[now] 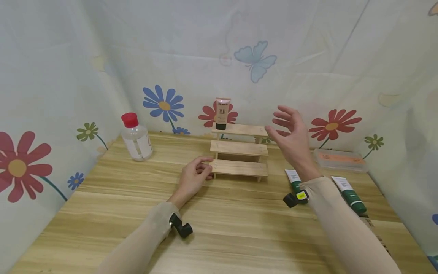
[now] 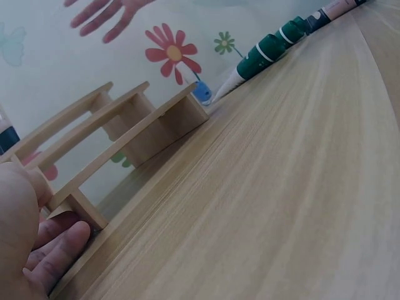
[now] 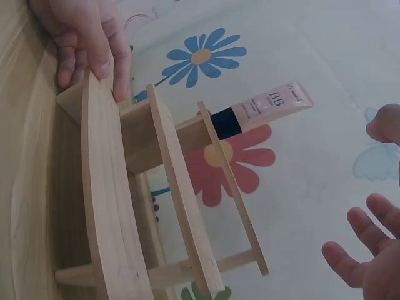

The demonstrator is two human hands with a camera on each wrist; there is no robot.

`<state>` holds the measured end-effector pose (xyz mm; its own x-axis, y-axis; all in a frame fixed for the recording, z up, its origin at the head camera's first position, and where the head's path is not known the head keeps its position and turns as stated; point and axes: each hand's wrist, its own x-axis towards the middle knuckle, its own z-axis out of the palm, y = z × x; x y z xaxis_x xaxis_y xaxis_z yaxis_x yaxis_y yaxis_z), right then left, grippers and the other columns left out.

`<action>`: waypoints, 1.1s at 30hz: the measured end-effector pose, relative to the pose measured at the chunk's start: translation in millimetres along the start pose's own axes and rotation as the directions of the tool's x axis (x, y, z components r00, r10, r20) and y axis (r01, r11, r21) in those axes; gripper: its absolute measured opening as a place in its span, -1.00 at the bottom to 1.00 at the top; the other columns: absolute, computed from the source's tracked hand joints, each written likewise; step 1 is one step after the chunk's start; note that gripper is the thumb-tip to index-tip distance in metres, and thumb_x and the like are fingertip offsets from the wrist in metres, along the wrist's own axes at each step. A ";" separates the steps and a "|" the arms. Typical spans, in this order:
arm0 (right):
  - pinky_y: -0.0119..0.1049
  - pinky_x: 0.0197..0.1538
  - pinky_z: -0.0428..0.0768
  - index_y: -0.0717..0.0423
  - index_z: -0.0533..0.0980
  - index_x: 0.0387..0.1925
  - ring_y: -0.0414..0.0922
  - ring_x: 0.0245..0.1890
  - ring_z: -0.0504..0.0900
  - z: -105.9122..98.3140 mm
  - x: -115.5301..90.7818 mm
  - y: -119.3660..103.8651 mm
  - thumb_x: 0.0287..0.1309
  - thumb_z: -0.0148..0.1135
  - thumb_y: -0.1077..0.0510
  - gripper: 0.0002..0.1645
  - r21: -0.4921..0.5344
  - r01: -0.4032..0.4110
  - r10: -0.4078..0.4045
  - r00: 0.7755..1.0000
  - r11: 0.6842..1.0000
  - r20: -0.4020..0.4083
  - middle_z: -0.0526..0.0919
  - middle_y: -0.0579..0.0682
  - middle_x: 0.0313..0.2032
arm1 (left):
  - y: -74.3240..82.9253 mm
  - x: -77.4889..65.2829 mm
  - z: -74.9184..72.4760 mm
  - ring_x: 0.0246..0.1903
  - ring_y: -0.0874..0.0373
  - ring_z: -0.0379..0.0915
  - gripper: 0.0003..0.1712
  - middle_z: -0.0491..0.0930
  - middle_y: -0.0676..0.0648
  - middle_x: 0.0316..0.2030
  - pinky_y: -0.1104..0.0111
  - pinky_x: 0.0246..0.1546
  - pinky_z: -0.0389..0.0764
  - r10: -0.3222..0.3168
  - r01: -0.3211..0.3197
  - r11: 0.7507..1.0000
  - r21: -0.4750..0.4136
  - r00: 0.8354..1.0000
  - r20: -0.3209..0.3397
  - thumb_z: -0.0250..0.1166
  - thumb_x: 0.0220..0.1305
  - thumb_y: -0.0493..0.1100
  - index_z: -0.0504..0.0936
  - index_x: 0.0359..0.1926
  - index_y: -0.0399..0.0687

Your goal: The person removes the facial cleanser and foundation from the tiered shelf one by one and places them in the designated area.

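Note:
A three-tier wooden display stand stands on the table. My left hand grips the left end of its lowest step, the thumb on the board and fingers lower down by the end support. On the left of the top step, a pink BB cream tube stands upright on its dark cap. My right hand is raised near the stand's right end, fingers spread and nothing in them; in the right wrist view its fingertips are apart from the stand.
To the left stands a clear bottle with a red cap. Two white-and-green tubes lie at the right, partly under my right forearm. A flat clear plastic case lies behind them. A flowered curtain closes off the back.

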<state>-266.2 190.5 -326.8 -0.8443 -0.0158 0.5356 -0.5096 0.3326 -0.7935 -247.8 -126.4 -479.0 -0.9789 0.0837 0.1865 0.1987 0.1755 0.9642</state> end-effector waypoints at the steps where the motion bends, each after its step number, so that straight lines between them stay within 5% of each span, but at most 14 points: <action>1: 0.10 0.41 0.73 -0.11 0.45 0.57 0.03 0.35 0.67 4.2 3.6 1.5 0.42 0.56 0.14 -0.21 0.020 0.009 -0.009 1.000 1.000 0.010 0.64 0.03 0.36 | -0.6 0.2 0.1 -0.14 -0.03 0.80 -0.68 0.78 -0.21 -0.10 0.29 -0.10 0.93 0.002 -0.002 1.000 -0.001 1.000 0.000 0.31 0.66 -0.25 0.72 0.32 -0.07; 10: 0.07 0.40 0.75 -0.02 0.49 0.53 0.12 0.39 0.64 49.8 29.3 11.2 0.43 0.52 0.19 -0.28 0.170 0.004 -0.019 0.996 0.985 0.084 0.64 0.11 0.37 | -1.0 -1.2 -0.2 -0.16 -0.02 0.80 -0.69 0.78 -0.20 -0.11 0.30 -0.12 0.93 0.006 -0.006 1.000 0.008 1.000 -0.006 0.32 0.66 -0.25 0.73 0.31 -0.04; 24: -0.06 0.37 0.77 0.21 0.48 0.49 0.20 0.36 0.65 104.3 53.9 14.9 0.45 0.49 0.22 -0.32 0.305 -0.052 0.027 0.996 0.951 0.086 0.58 0.38 0.39 | -0.5 1.0 1.7 -0.15 -0.01 0.81 -0.70 0.79 -0.18 -0.13 0.28 -0.11 0.93 0.008 -0.008 1.000 -0.004 1.000 0.000 0.32 0.66 -0.24 0.74 0.30 -0.03; 33: -0.05 0.41 0.73 0.16 0.52 0.45 0.15 0.30 0.68 129.2 60.9 15.5 0.50 0.44 0.27 -0.42 0.315 -0.078 0.053 0.995 0.946 0.088 0.66 0.23 0.31 | -0.4 0.1 0.0 -0.17 0.00 0.81 -0.70 0.80 -0.19 -0.13 0.28 -0.13 0.93 0.017 -0.017 1.000 0.008 1.000 -0.009 0.31 0.66 -0.26 0.74 0.29 -0.07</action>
<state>-346.9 72.8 -343.8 -0.8813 -0.0814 0.4654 -0.4682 0.0186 -0.8834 -248.0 -126.5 -479.4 -0.9758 0.0779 0.2043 0.2154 0.1817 0.9595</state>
